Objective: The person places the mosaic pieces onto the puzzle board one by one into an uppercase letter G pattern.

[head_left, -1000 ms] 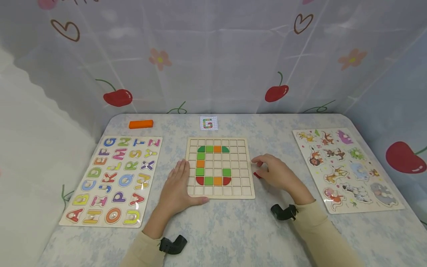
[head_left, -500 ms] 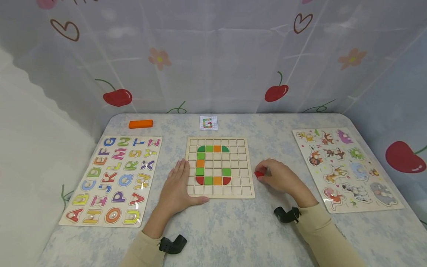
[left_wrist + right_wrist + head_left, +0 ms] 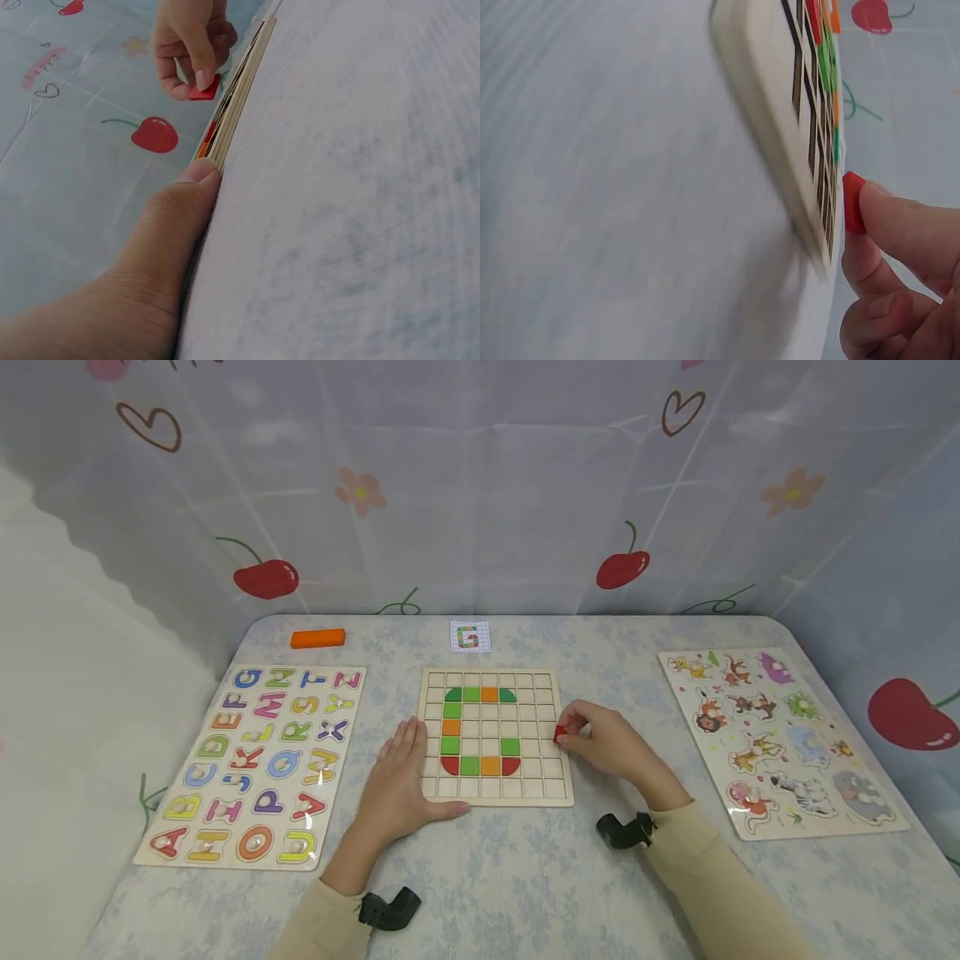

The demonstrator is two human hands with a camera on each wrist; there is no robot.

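Observation:
A wooden grid board [image 3: 532,789] lies mid-table, with green, orange and red tiles set in its squares in a shape like a letter C with a short upturned end. Flat along the board's left and front edges rests my left hand [image 3: 397,785], fingers straight, its thumb against the front rim in the left wrist view. Between thumb and fingertips my right hand [image 3: 606,739] pinches a small red tile [image 3: 560,734], held up over the board's right edge. The right wrist view shows that red tile [image 3: 853,202] above the surface, beside the board's corner.
A small pattern card [image 3: 470,637] lies behind the board. An orange bar-shaped block [image 3: 318,638] is at the back left. A letter puzzle board [image 3: 341,777] stands left, an animal puzzle board [image 3: 712,752] right. A printed curtain [image 3: 480,510] hangs behind the table.
My right hand has picked the red tile up from the table right of the board and carried it left and up to the board's right edge. The left hand stays put.

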